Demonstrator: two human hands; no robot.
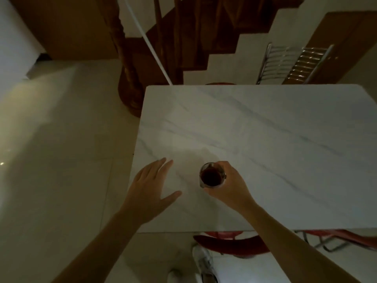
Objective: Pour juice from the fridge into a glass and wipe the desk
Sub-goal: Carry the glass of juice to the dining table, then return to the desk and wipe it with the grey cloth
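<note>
At lower centre, right hand (228, 184) grips the filled juice glass (212, 175) on the marble desk (275, 144); left hand (152, 186) hovers spread. Pouring looks done; wiping remains.

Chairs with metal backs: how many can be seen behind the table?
2. One metal chair back stands beyond the table at its far edge, the other beside it, to its right. More may be hidden.

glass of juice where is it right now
In the head view the glass is near the table's near-left corner, gripped by the right hand, with the open left hand to its left.
</note>
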